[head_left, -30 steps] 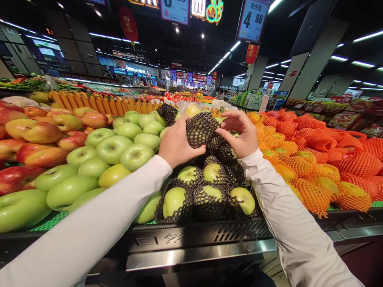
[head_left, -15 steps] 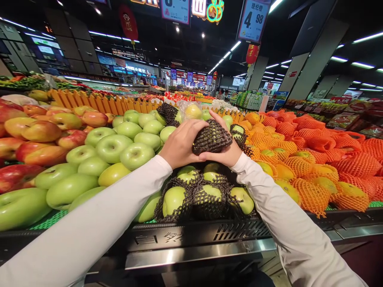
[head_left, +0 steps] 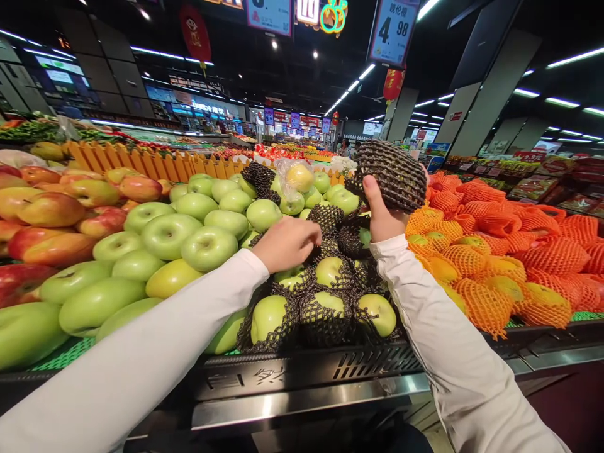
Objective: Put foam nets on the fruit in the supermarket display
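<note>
Raised at the right of the display, my right hand point(head_left: 387, 217) grips an apple in a black foam net point(head_left: 391, 173); its thumb lies against the near side, and the other fingers are hidden behind. The net covers the fruit almost wholly. My left hand point(head_left: 289, 244) hovers low over the netted green apples, fingers curled downward. Whatever those fingers may hold is hidden from me. Below and right of it, several green apples in black nets point(head_left: 328, 308) sit in rows by the front edge. Bare green apples point(head_left: 168, 229) are heaped to its left.
Red-yellow apples point(head_left: 51, 211) fill the far left. Oranges in orange nets point(head_left: 486, 302) and fruit in red nets point(head_left: 561, 251) lie on the right. A bagged yellow fruit point(head_left: 299, 176) rests at the back, before a low yellow fence point(head_left: 155, 162). A black ledge point(head_left: 302, 368) runs along the front.
Both hands were together around the netted apple. They have parted: my right hand has carried it up and rightward, while my left has let go and dropped lower over the other netted apples.
</note>
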A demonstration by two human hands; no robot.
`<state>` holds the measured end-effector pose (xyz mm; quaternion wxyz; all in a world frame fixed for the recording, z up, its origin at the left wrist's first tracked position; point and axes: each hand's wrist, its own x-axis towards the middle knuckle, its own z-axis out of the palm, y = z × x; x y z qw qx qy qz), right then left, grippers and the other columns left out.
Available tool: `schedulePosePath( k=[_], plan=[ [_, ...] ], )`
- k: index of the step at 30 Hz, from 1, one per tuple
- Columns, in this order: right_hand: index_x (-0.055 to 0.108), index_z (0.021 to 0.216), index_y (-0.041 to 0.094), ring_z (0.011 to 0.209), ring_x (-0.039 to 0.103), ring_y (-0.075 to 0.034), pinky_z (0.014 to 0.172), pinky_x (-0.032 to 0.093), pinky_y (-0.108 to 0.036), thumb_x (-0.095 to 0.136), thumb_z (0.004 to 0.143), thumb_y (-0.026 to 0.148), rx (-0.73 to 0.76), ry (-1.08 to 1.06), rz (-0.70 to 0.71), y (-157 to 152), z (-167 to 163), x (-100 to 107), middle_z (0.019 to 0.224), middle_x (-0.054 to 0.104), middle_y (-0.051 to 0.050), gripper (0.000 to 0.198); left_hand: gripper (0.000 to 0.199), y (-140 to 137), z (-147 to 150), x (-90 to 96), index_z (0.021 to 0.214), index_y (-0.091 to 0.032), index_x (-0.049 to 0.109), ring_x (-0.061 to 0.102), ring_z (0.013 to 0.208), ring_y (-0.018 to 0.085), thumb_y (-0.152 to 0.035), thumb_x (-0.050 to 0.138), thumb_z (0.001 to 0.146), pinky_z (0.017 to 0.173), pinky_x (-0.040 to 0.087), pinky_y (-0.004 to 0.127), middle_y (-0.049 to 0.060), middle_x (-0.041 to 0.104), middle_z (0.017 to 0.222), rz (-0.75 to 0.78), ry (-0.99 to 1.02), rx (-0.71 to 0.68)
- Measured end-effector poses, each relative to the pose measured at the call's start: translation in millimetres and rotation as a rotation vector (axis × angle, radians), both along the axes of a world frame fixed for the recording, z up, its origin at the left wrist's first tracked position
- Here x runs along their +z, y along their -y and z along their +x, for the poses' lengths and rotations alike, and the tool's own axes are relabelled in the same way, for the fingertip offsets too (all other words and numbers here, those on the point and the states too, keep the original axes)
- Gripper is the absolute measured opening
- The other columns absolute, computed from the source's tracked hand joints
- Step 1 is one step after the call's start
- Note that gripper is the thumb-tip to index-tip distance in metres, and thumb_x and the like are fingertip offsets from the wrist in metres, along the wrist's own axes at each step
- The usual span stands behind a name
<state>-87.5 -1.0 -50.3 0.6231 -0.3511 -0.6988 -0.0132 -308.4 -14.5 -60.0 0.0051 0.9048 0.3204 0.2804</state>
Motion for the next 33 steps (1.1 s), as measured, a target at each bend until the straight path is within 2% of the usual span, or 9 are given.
schedulePosePath(
  k=[3,7,12,15,18,22,25,28,33],
  plan=[
    [0.045,0.143,0.03,0.142,0.046,-0.034,0.114,0.046,-0.064,0.048,0.096,0.062,-0.043,-0.131,-0.043,7.7,-0.7,5.5,0.135,0.054,-0.012,0.058,0.027,-4.6,-0.4,-7.3,0.079,-0.024,0.074,0.067,0.085,0.026,-0.013,0.05,0.073,0.094,0.046,0.043,0.006,0.074,0.085,-0.091,-0.277,-0.007],
    [0.043,0.144,0.031,0.141,0.048,-0.03,0.116,0.046,-0.059,0.053,0.095,0.057,-0.008,0.02,-0.064,29.4,-4.3,18.7,0.135,0.054,-0.012,0.057,0.034,-4.0,0.1,-13.2,0.093,-0.026,0.075,0.066,0.1,0.026,-0.018,0.044,0.081,0.101,0.041,0.041,0.006,0.076,0.101,-0.165,-0.391,-0.092],
    [0.035,0.147,0.031,0.146,0.04,-0.034,0.115,0.043,-0.063,0.073,0.083,0.05,-0.025,0.009,-0.032,34.6,-4.9,19.2,0.141,0.046,-0.012,0.077,0.029,-3.2,6.7,-22.2,0.079,-0.022,0.067,0.064,0.092,0.027,-0.031,0.04,0.088,0.104,0.037,0.046,0.008,0.075,0.09,-0.224,-0.327,-0.051],
    [0.031,0.148,0.03,0.149,0.034,-0.035,0.114,0.043,-0.063,0.073,0.083,0.05,-0.06,-0.054,0.005,31.0,-12.0,13.3,0.146,0.04,-0.013,0.08,0.019,-9.0,11.6,-29.4,0.087,-0.022,0.062,0.064,0.087,0.025,-0.029,0.045,0.084,0.103,0.039,0.045,0.007,0.074,0.091,-0.301,-0.223,0.021],
    [0.031,0.148,0.029,0.147,0.037,-0.035,0.112,0.046,-0.061,0.071,0.084,0.052,-0.103,-0.114,0.061,27.1,-19.2,8.7,0.147,0.039,-0.014,0.079,0.014,-13.6,16.0,-32.5,0.091,-0.021,0.058,0.063,0.085,0.025,-0.029,0.049,0.084,0.1,0.042,0.044,0.008,0.073,0.092,-0.346,-0.198,0.089],
    [0.03,0.147,0.028,0.139,0.046,-0.035,0.11,0.047,-0.06,0.075,0.078,0.055,-0.124,-0.11,0.159,20.1,-19.1,5.9,0.145,0.041,-0.014,0.087,0.018,-10.4,20.9,-27.2,0.101,-0.021,0.057,0.063,0.101,0.027,-0.03,0.053,0.087,0.101,0.042,0.04,0.008,0.073,0.103,-0.378,-0.32,0.178],
    [0.03,0.145,0.028,0.134,0.051,-0.032,0.111,0.046,-0.059,0.076,0.076,0.06,-0.167,-0.09,0.252,15.9,-18.0,4.2,0.142,0.044,-0.012,0.089,0.02,-4.6,24.0,-22.6,0.107,-0.021,0.055,0.063,0.105,0.025,-0.022,0.053,0.087,0.103,0.039,0.037,0.005,0.073,0.109,-0.402,-0.346,0.214],
    [0.032,0.143,0.027,0.133,0.052,-0.032,0.113,0.043,-0.059,0.075,0.076,0.061,-0.209,-0.053,0.307,15.9,-20.5,2.5,0.141,0.045,-0.012,0.087,0.02,-0.1,26.4,-21.4,0.103,-0.021,0.055,0.065,0.101,0.023,-0.016,0.053,0.084,0.103,0.039,0.037,0.003,0.075,0.104,-0.405,-0.293,0.245],
    [0.033,0.143,0.025,0.138,0.047,-0.034,0.115,0.041,-0.06,0.074,0.076,0.062,-0.236,0.0,0.35,18.9,-23.2,1.9,0.143,0.041,-0.013,0.087,0.013,1.7,26.5,-22.3,0.091,-0.023,0.053,0.065,0.089,0.025,-0.018,0.057,0.08,0.09,0.043,0.038,0.001,0.073,0.091,-0.376,-0.158,0.265]
  ],
)
